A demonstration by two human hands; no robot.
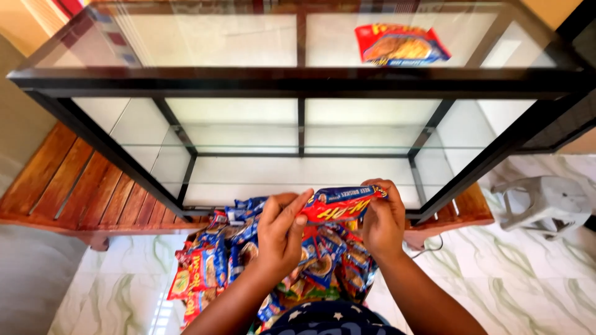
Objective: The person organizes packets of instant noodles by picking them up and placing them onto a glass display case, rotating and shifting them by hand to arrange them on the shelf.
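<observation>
Two hands pinch one red-and-blue foil snack packet [340, 203]: left hand [280, 231] and right hand [383, 218] each closed on an end, above a hanging bunch of similar packets [230, 260], before a black-framed glass display cabinet [298, 84].

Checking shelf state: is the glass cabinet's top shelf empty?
No, one red and orange snack packet lies on the top shelf of the glass cabinet, toward its right end.

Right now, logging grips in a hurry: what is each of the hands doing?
Left hand: closed on the noodle packet.
Right hand: closed on the same packet's other end.
</observation>
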